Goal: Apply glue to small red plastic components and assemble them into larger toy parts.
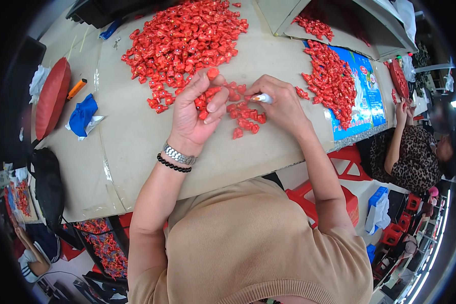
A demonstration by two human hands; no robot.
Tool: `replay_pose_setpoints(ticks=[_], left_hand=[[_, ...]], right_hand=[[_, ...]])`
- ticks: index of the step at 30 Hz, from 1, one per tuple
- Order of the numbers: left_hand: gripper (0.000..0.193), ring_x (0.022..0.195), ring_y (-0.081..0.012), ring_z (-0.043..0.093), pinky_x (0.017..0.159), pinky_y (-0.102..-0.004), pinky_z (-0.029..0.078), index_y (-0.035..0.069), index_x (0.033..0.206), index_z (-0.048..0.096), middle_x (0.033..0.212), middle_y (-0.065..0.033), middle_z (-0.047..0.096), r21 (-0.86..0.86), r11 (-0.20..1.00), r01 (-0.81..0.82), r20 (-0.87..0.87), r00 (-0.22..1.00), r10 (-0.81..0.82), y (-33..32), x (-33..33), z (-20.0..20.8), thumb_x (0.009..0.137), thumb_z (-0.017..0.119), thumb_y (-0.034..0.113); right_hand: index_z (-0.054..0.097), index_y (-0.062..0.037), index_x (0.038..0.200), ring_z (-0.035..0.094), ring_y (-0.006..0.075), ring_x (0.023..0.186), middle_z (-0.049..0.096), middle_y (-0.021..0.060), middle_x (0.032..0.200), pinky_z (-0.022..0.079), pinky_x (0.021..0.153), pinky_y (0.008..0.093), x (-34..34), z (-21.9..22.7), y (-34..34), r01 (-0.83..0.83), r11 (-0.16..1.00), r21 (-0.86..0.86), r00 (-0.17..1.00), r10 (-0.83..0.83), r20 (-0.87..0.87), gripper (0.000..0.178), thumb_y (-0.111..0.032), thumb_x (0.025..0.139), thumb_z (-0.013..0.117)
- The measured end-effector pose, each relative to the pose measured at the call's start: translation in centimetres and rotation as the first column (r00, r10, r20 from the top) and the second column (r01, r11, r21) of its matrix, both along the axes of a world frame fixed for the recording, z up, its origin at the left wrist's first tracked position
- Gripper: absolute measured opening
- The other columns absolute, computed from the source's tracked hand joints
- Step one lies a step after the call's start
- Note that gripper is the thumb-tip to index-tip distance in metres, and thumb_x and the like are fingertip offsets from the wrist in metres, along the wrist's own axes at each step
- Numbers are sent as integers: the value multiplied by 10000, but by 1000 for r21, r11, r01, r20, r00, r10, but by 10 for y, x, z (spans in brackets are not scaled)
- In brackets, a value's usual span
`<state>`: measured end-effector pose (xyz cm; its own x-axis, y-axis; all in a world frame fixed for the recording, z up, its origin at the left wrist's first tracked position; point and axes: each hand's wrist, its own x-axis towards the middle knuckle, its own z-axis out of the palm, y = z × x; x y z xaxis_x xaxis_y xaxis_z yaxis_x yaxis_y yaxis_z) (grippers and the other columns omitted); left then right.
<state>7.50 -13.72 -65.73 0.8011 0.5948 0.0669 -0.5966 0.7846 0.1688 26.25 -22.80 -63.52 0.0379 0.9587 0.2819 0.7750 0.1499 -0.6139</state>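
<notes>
My left hand (190,119), palm up with a metal watch at the wrist, is curled around several small red plastic pieces (201,104). One of these red pieces shows at its thumb and fingertips. In my right hand (285,104) is a white marker pen (262,98), its orange-brown tip pointing left toward the other hand. Between and below the hands, a loose group of red pieces (248,121) lies on the table. Just beyond them rises a large heap of the same red pieces (187,40), several with small dark and light marks.
Another red heap (329,76) lies partly on a blue printed sheet (359,91) at right. On the left are a red tray (53,99), an orange marker (77,88) and a crumpled blue wrapper (83,115). A co-worker (405,152) sits at right beside a red stool (352,161).
</notes>
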Motion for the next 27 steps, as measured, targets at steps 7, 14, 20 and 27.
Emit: replay_pose_setpoints(ticks=[7, 14, 20, 27], left_hand=[[206, 555, -99, 443, 358, -187, 321, 44, 990, 578, 955, -77, 629, 52, 997, -50, -129, 990, 57, -3, 1, 0, 974, 510, 237], [180, 528, -88, 464, 354, -182, 313, 91, 934, 561, 862, -50, 636, 175, 971, -164, -295, 932, 211, -6, 1, 10, 972, 525, 263], [130, 507, -86, 466, 358, -186, 311, 123, 894, 537, 859, -45, 638, 210, 945, -251, -423, 848, 319, -7, 3, 12, 955, 562, 235], [97, 501, -79, 464, 362, -185, 312, 127, 924, 547, 883, -54, 645, 232, 948, -218, -487, 818, 308, -8, 2, 14, 950, 571, 217]], right_hand=[[678, 9, 901, 560, 62, 637, 691, 49, 829, 434, 539, 210, -12, 30, 12, 178, 984, 3, 811, -145, -567, 84, 21, 822, 653], [690, 0, 946, 473, 20, 547, 696, 44, 788, 373, 478, 169, -31, 42, 38, 105, 994, -31, 750, -100, -654, 118, -32, 835, 668], [693, -7, 973, 484, 18, 559, 692, 33, 800, 376, 484, 169, -34, 33, 43, 75, 996, -56, 731, -93, -676, 132, -46, 853, 653], [691, 1, 970, 492, 25, 555, 647, 5, 747, 372, 481, 174, -35, 30, 41, 112, 988, -109, 690, -156, -707, 135, -34, 845, 656]])
